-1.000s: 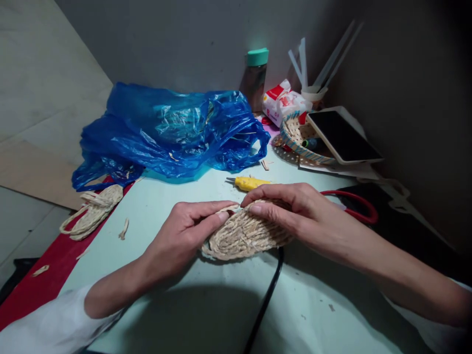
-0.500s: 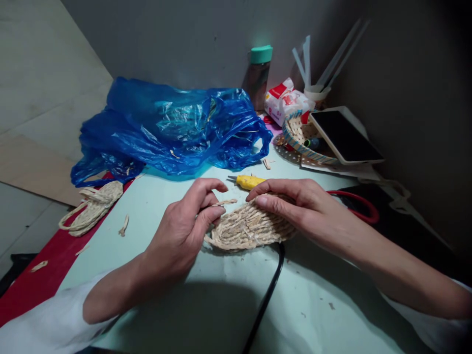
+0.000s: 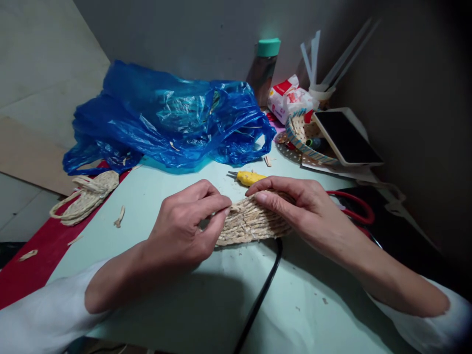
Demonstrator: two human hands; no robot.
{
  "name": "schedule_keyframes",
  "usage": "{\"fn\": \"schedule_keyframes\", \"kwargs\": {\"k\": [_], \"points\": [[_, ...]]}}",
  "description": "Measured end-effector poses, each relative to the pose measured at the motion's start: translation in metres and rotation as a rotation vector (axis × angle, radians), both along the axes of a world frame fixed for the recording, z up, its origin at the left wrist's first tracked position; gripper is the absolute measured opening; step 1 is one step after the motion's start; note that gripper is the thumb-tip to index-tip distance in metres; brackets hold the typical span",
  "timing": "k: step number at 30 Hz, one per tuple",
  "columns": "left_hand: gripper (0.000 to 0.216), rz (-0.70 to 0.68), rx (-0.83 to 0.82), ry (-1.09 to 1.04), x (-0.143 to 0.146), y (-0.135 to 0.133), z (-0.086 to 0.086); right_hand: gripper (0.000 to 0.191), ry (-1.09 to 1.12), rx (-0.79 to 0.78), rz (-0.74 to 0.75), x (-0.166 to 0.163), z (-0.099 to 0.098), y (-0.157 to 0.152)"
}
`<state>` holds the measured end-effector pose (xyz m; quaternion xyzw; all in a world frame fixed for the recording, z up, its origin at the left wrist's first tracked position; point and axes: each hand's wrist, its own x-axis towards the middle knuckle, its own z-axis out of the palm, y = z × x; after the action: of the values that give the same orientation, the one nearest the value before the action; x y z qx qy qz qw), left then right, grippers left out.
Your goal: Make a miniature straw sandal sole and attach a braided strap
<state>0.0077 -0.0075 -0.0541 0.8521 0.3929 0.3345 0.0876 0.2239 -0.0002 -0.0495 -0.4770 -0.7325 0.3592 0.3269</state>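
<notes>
At the near-centre of the pale green table [image 3: 313, 319], a coiled straw piece [image 3: 254, 223] is held between two bare hands, lower edge close to the surface; whether it touches, I cannot tell from where I stand. Right hand [image 3: 306, 206]: thumb on the near face, fingers over the upper edge, gripping the piece between them. Left hand [image 3: 193, 221]: thumb and forefinger brought together at the piece's upper left edge, pinching it; how much straw lies between the tips is hidden. Just beyond the work: yellow-handled tool [image 3: 251, 178], metal tip pointing left. Black cord [image 3: 263, 290] runs from under the piece toward the near side. Further back, crumpled blue bag [image 3: 165, 118]. At left, a second straw piece [image 3: 90, 196], partly over red cloth [image 3: 29, 275].
</notes>
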Motion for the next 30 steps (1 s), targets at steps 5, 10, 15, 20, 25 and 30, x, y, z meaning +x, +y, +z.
{"fn": "schedule_keyframes", "kwargs": {"k": [5,10,15,20,25,30], "points": [[0.022,0.008,0.009,0.046,-0.004,0.0,-0.002,0.017,-0.005,0.019,-0.019,-0.003,-0.001,-0.002],[0.024,0.024,-0.034,0.062,-0.006,0.001,-0.003,0.018,0.009,0.031,-0.027,-0.006,0.0,-0.005],[0.018,0.07,-0.025,0.004,-0.003,0.004,-0.005,0.017,0.021,0.038,-0.028,-0.007,0.002,-0.007],[0.016,0.075,-0.088,-0.086,0.0,0.006,-0.005,0.015,0.046,0.034,-0.055,-0.01,-0.002,-0.008],[0.024,0.081,-0.225,-0.141,0.002,0.005,0.0,0.015,0.103,0.022,-0.11,-0.014,-0.009,-0.012],[0.028,0.092,-0.199,-0.143,0.001,0.004,0.001,0.017,0.103,-0.003,-0.078,-0.014,-0.01,-0.012]]}}
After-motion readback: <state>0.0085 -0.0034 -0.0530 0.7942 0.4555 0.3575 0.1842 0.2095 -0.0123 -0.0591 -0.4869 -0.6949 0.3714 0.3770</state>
